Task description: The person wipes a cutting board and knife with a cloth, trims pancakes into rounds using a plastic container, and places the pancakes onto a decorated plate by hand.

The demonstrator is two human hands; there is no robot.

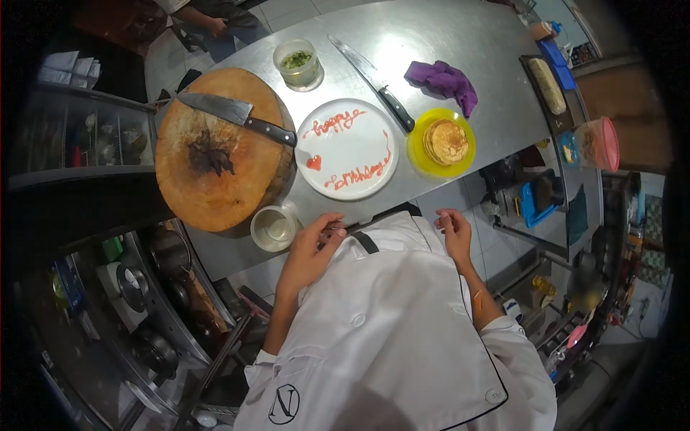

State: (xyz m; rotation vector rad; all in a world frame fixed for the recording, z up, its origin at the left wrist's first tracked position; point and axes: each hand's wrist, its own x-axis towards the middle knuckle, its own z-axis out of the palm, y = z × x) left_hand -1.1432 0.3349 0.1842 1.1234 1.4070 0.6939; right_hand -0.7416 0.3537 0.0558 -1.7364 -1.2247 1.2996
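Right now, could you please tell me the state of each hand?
Left hand: partly open, fingers curled, nothing visibly held.
Right hand: partly open, nothing visibly held.

A round white plate (350,154) lies flat on the metal desk (499,79), lettered "happy" and "birthday" in red script, with a red heart (314,163) near its left rim. Just to its right, a yellow plate (444,171) carries stacked golden-brown pancakes (445,141). An open, translucent tub (277,230) stands upright by the desk's near edge.

On the table (499,68), a plate (350,149) lies between the chopping board (255,169) and pancakes (447,141).
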